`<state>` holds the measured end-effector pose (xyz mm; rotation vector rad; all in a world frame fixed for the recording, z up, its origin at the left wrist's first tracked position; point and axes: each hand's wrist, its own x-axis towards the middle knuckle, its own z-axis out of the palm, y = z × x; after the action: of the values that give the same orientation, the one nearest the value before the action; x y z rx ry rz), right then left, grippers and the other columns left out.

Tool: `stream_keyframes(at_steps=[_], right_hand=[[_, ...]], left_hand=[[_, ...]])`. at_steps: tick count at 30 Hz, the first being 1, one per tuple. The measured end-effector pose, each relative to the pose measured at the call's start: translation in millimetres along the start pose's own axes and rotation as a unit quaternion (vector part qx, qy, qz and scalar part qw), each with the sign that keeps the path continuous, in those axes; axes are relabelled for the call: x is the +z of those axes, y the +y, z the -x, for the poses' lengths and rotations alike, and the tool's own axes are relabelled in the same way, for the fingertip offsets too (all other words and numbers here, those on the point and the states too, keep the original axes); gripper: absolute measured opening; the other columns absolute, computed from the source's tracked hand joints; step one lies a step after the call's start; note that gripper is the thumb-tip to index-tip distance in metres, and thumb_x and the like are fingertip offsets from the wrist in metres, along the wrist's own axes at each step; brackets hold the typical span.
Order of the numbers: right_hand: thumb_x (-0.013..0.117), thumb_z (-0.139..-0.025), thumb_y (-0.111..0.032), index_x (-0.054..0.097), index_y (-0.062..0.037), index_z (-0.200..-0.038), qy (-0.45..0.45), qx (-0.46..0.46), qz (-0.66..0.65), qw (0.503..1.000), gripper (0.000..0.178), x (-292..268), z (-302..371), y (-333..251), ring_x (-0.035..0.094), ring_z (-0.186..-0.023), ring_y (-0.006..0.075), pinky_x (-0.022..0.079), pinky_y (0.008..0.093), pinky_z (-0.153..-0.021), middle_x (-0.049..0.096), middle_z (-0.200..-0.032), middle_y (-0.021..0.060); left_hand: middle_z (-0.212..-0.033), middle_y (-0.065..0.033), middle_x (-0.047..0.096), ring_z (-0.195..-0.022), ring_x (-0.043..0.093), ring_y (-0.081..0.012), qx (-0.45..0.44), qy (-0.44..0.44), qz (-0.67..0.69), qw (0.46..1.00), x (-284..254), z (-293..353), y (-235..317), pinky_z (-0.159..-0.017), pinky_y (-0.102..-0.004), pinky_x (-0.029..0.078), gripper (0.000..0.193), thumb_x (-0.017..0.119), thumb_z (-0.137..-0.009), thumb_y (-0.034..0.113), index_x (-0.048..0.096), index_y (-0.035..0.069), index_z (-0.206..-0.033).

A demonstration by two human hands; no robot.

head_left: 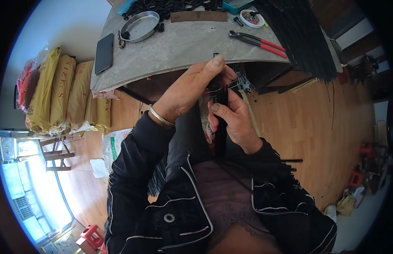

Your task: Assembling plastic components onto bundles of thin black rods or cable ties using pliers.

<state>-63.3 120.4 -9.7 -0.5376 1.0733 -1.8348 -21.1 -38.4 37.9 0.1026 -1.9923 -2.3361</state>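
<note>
My right hand (238,120) pinches a flat black strip (222,98) upright between thumb and fingers, above my lap. Close against it, my left hand (192,84), with a silver bangle (161,115) at the wrist, is closed near the strip's upper end. A small dark piece shows under its fingers, mostly hidden, so what it grips I cannot make out. Thin pale wires (232,82) stick out between the two hands. Both hands are just in front of the grey table's (183,46) near edge.
On the table are a phone (104,54), a round metal tray (140,26), red-handled pincers (258,43), a white bowl (252,18) of small metal parts, a brown bar (198,16) and many black pieces. Long black strands (306,42) hang over its right edge. Stuffed sacks (63,93) stand left.
</note>
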Motion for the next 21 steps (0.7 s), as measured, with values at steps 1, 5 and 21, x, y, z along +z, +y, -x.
stream_keyframes(at_steps=[1, 5, 21], right_hand=[[0.061, -0.092, -0.010, 0.053, -0.0022, -0.102, 0.013, -0.008, 0.001, 1.000, 0.015, 0, 1, -1, 0.055, -0.059, 0.0124, 0.046, 0.0281, -0.053, 0.055, -0.077, 0.0044], [0.060, -0.092, -0.010, 0.052, -0.0021, -0.102, -0.001, 0.010, -0.011, 1.000, 0.015, -4, 0, -2, 0.054, -0.060, 0.0121, 0.045, 0.0287, -0.053, 0.055, -0.080, 0.0044], [0.059, -0.092, -0.009, 0.051, -0.0015, -0.104, -0.004, 0.016, -0.015, 1.000, 0.017, 1, -5, -2, 0.053, -0.059, 0.0113, 0.045, 0.0272, -0.052, 0.054, -0.083, 0.0051]], left_hand=[[-0.093, -0.0056, 0.060, -0.089, 0.056, -0.0139, 0.002, -0.001, 0.005, 1.000, -2, -1, -1, -0.085, -0.0287, 0.045, 0.055, 0.043, -0.098, 0.052, 0.059, 0.000, -0.112], [-0.092, -0.0042, 0.058, -0.087, 0.056, -0.0135, -0.011, 0.025, 0.125, 0.992, -8, 0, -13, -0.082, -0.0278, 0.046, 0.046, 0.053, -0.096, 0.044, 0.058, 0.001, -0.113], [-0.090, -0.0024, 0.057, -0.083, 0.057, -0.0135, 0.064, 0.041, 0.258, 0.963, -11, 0, -25, -0.075, -0.0263, 0.049, 0.042, 0.051, -0.098, 0.036, 0.056, -0.001, -0.119]])
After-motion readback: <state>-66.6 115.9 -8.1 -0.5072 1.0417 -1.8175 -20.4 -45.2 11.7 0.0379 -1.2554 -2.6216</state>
